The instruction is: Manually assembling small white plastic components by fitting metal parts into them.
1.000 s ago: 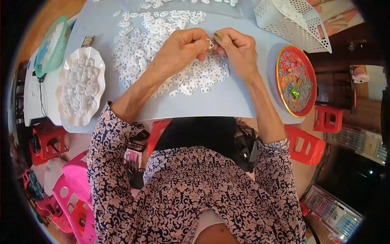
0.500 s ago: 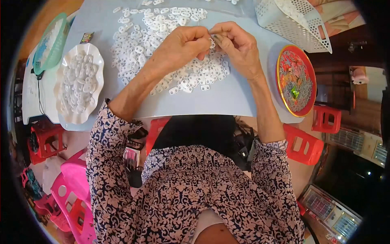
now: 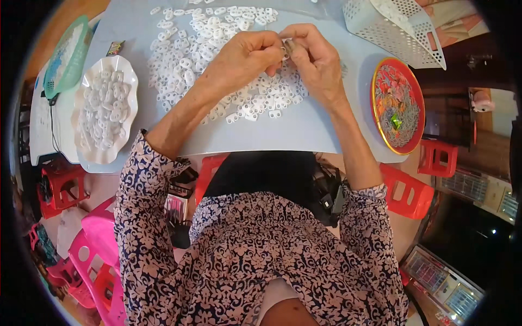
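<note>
Fingertips of both hands meet over the middle of the pale blue counter point(image 3: 304, 130), pinched around one small white plastic piece point(image 3: 285, 48) held between them. The left hand point(image 3: 242, 57) has its grip curled nearly shut, thumb and forefinger pressing the piece from its side; the right hand point(image 3: 315, 60) closes on it the same way from the other side, so the two hands touch at the tips. Whether the piece is one part or two being pressed together is too small to tell.

Beneath and around the hands lies a wide loose scatter of white pieces point(image 3: 217, 60), spread across much of the counter. To the left, well apart from the hands, a white scalloped dish point(image 3: 87, 155) is heaped with pieces of the same kind. Judging from this, a fair share looks already handled and set in the dish, while the larger amount on the counter is likely yet to be worked through. A red round tray point(image 3: 380, 125) and a white perforated basket point(image 3: 370, 24) sit to the right.
</note>
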The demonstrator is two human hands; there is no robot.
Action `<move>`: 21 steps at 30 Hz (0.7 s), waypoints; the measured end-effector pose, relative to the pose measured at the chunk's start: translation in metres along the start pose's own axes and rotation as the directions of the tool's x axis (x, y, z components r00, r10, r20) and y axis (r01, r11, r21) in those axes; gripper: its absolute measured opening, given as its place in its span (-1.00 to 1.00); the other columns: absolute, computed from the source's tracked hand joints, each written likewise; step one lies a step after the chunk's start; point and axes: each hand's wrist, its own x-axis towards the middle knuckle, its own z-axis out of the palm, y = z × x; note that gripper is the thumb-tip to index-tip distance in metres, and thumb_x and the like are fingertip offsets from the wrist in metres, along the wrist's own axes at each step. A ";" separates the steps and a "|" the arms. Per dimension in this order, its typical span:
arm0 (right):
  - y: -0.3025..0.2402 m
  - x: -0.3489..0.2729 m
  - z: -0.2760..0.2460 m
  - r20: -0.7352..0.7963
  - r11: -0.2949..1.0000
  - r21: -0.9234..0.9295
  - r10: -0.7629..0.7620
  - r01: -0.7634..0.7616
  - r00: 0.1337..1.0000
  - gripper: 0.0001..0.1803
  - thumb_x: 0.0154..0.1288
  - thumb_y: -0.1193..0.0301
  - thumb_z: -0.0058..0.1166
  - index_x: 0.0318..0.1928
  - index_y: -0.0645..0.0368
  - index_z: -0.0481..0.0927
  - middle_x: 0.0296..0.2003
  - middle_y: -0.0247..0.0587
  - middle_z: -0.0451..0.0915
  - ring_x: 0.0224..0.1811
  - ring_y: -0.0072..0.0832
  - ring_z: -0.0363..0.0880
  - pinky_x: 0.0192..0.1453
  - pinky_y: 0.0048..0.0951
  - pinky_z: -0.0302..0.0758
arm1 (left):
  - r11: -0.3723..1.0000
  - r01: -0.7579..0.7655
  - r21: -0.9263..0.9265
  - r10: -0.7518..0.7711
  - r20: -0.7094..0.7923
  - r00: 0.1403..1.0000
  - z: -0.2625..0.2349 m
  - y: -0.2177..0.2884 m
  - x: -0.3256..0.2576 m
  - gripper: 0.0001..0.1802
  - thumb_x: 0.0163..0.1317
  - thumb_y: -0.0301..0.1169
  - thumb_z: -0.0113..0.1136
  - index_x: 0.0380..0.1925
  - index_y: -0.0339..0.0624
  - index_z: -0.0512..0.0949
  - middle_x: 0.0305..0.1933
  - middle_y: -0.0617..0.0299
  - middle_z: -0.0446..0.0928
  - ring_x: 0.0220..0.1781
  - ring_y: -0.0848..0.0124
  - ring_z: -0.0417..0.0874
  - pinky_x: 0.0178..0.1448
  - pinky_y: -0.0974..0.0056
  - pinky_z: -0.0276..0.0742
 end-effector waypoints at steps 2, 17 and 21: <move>-0.001 0.000 -0.001 0.014 0.999 0.034 0.034 -0.035 0.999 -0.84 0.32 0.52 -0.14 -0.17 0.23 0.51 -0.59 -0.42 0.47 -0.56 -0.72 0.33 -0.47 -0.63 0.30 | 0.999 -0.015 -0.029 0.015 0.013 1.000 -0.003 -0.002 0.002 -0.79 0.18 -0.38 -0.01 -0.56 -0.20 0.52 -0.63 0.38 0.43 -0.52 0.64 0.37 -0.40 0.47 0.23; 0.001 0.001 -0.003 -0.042 0.973 0.144 0.189 -0.181 0.981 -0.81 0.35 0.37 0.05 -0.35 0.24 0.54 -0.60 -0.41 0.52 -0.55 -0.75 0.40 -0.47 -0.68 0.33 | 0.997 -0.073 -0.024 0.072 -0.043 0.996 0.000 -0.002 0.000 -0.82 0.16 -0.39 0.01 -0.56 -0.17 0.52 -0.61 0.40 0.45 -0.56 0.69 0.31 -0.49 0.48 0.18; 0.002 0.001 0.005 -0.127 0.981 0.134 0.159 -0.142 0.979 -0.80 0.33 0.37 0.07 -0.40 0.24 0.52 -0.62 -0.42 0.51 -0.58 -0.75 0.39 -0.50 -0.67 0.32 | 0.992 -0.121 -0.028 0.118 -0.101 0.988 0.003 -0.003 0.002 -0.85 0.15 -0.41 0.03 -0.55 -0.17 0.52 -0.62 0.41 0.45 -0.58 0.70 0.28 -0.53 0.48 0.16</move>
